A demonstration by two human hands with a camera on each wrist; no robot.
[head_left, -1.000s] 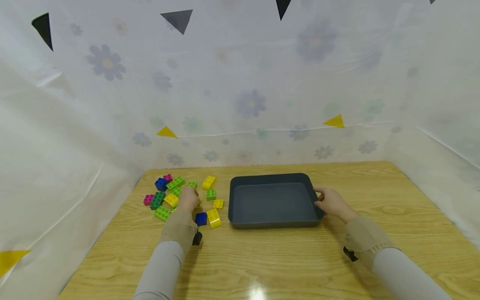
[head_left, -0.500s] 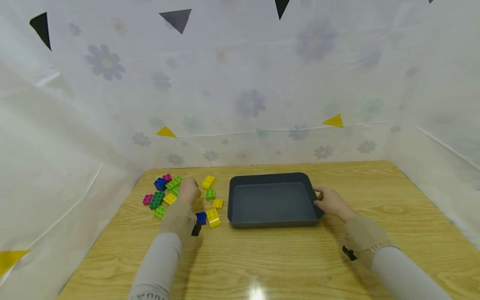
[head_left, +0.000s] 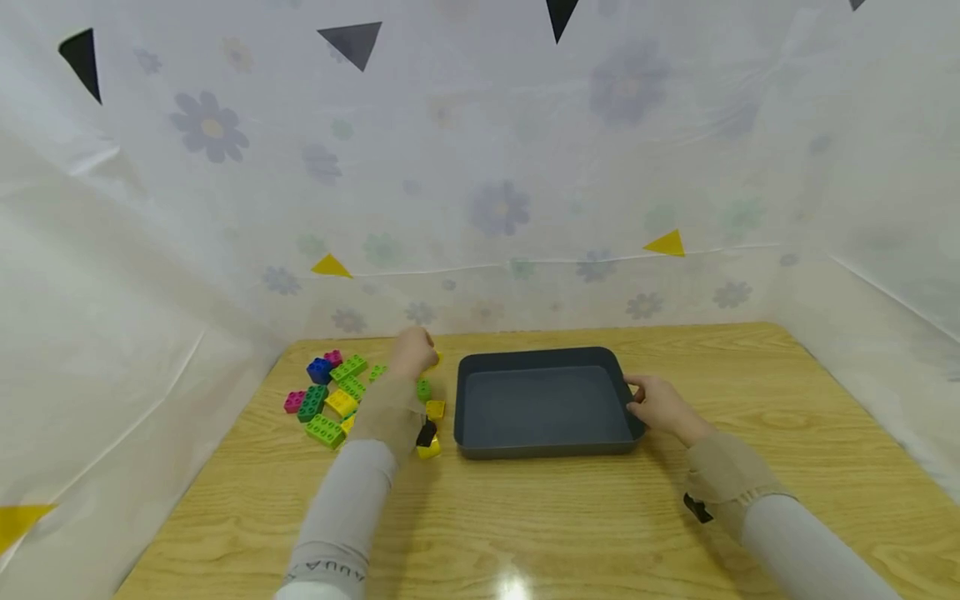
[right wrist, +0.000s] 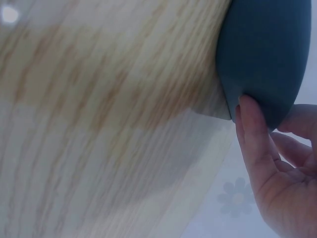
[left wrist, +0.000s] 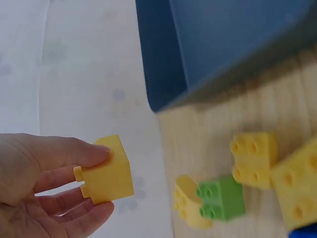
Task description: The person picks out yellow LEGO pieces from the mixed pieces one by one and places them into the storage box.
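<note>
My left hand (head_left: 412,352) is raised over the far right side of the loose toy bricks. In the left wrist view it pinches a yellow toy brick (left wrist: 110,176) between thumb and fingers, studs towards the palm. My right hand (head_left: 663,408) grips the right edge of a dark grey tray (head_left: 547,451), with fingers against the outer wall in the right wrist view. Under the left hand lie a green brick (left wrist: 225,198), a small yellow brick (left wrist: 255,158) and a curved yellow brick (left wrist: 187,201). My left forearm hides part of the brick group in the head view.
Several bricks spread over the table's left side, among them a dark green brick (head_left: 312,403), a blue brick (head_left: 319,371), a magenta brick (head_left: 296,402) and a lime brick (head_left: 325,431). The wooden table (head_left: 525,517) ends at a flowered white sheet (head_left: 495,292) behind.
My left hand has moved right and away from me, from the middle of the bricks to their far right side. The right hand and the tray stay in place.
</note>
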